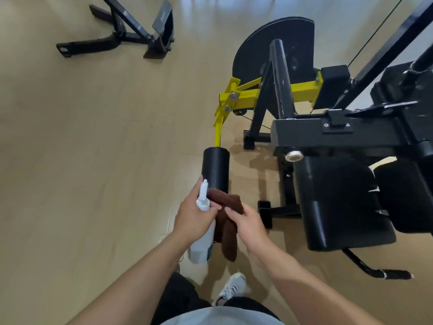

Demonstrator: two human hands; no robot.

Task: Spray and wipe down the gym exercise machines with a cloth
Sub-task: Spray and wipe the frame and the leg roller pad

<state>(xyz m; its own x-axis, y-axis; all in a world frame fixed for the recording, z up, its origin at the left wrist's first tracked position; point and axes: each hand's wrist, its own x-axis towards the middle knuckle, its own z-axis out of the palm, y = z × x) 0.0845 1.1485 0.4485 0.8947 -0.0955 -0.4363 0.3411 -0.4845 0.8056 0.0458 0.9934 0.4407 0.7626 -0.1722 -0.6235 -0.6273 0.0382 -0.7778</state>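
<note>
The person stands just short of the black foam roller pad [215, 171], which hangs at the end of the yellow lever arm [236, 102] of a leg machine. The left hand [194, 214] is wrapped around the neck of a white spray bottle [203, 233], nozzle pointing toward the roller pad. The right hand [246, 221] pinches a brown cloth [228, 221] with its fingertips; the cloth drapes down between the two hands, its upper fold touching or just over the near end of the roller pad. No wet sheen or spray shows on the roller pad, so I cannot tell whether it has been sprayed; it looks as if wiping here is about to start or has only just begun. To the right of the roller pad, the black seat pad [337, 200] and the frame [332, 134] appear untouched, and beyond the roller pad, far across the floor, another black machine base [121, 36] also waits. Most of the job seems to lie ahead.
</note>
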